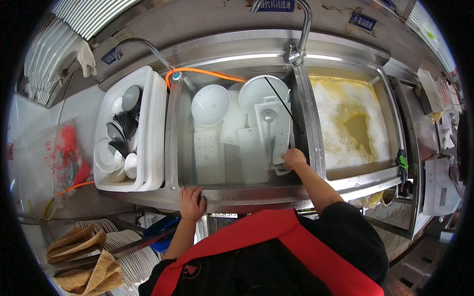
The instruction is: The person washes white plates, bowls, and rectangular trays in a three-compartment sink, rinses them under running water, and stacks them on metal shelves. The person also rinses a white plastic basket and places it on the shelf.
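Observation:
My left hand [192, 201] rests on the front rim of the stainless steel sink [237, 195], holding nothing. At the right side of the water-filled middle basin, my right hand [294, 159] has curled fingers beside the lower corner of a white rectangular tray [279, 127]. What those fingers grip is unclear. A metal ladle with a perforated bowl [269, 115] lies over this tray, its handle running towards me. Around them are a white colander-like bowl [211, 104], a large round white bowl [255, 92], and several white rectangular dishes [206, 155], partly under water.
Stacked white tubs [155, 140] hold bowls and cups at left. Foamy yellowish water [333, 144] fills the right basin. An orange hose [207, 71] enters the middle basin, below a tall faucet [306, 29]. A thin black stick [283, 105] slants across it. Plate stacks [139, 255] stand lower left.

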